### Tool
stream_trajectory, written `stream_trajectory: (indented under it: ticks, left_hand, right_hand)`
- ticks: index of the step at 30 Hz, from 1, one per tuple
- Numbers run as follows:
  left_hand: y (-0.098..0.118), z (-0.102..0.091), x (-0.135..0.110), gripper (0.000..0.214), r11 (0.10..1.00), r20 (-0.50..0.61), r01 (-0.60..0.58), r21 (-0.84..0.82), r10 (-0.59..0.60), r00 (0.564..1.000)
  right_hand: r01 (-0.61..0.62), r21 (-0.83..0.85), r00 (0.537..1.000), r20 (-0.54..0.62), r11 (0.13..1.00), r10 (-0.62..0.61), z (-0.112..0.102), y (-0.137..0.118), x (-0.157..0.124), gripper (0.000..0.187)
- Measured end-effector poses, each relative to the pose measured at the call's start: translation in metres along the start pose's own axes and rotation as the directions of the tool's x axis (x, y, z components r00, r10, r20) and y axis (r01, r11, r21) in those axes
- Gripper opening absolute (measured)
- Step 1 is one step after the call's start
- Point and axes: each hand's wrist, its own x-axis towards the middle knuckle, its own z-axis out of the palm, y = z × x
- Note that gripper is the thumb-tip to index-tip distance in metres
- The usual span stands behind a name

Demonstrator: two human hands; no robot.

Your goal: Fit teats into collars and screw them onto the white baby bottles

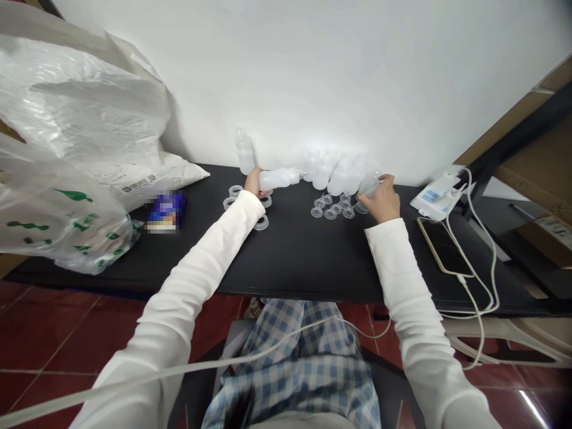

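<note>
The bottle (277, 179), pale and translucent, is tilted nearly level over the black table (308, 256), gripped near one end by the person's left hand (254, 182), its narrow end pointing right. The right hand (386, 199) has its fingers closed around a clear domed piece (370, 184), probably a cap, though it is too blurred to be sure. Small clear discs (330, 214) lie near that hand, pale rings (261, 226) near the left one. Further bottles (319, 177) are grouped by the wall (286, 71).
</note>
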Motion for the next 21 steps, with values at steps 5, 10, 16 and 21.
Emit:
stream_trajectory:
  ticks: [5, 10, 16, 21]
  left_hand:
    - [-0.001, -0.002, 0.002, 0.026, 1.0, 0.012, 0.019, -0.011, -0.019, 1.0]
    - [-0.001, -0.003, 0.005, 0.024, 1.0, -0.001, 0.012, 0.018, -0.012, 1.0]
    - [-0.002, -0.003, 0.005, 0.022, 0.994, -0.004, -0.093, 0.05, 0.094, 0.996]
    - [-0.005, 0.006, -0.007, 0.028, 0.926, 0.114, -0.346, 0.148, 0.332, 0.936]
  right_hand:
    - [-0.037, -0.06, 0.998, -0.052, 0.998, 0.034, -0.001, -0.003, -0.002, 0.053]
    - [-0.046, -0.112, 0.997, -0.074, 0.993, 0.038, 0.001, -0.004, -0.004, 0.062]
    - [-0.07, 0.005, 0.954, -0.291, 0.998, 0.069, -0.003, -0.019, -0.004, 0.046]
    - [0.337, 0.089, 0.931, -0.181, 0.937, -0.318, -0.009, -0.05, -0.018, 0.037]
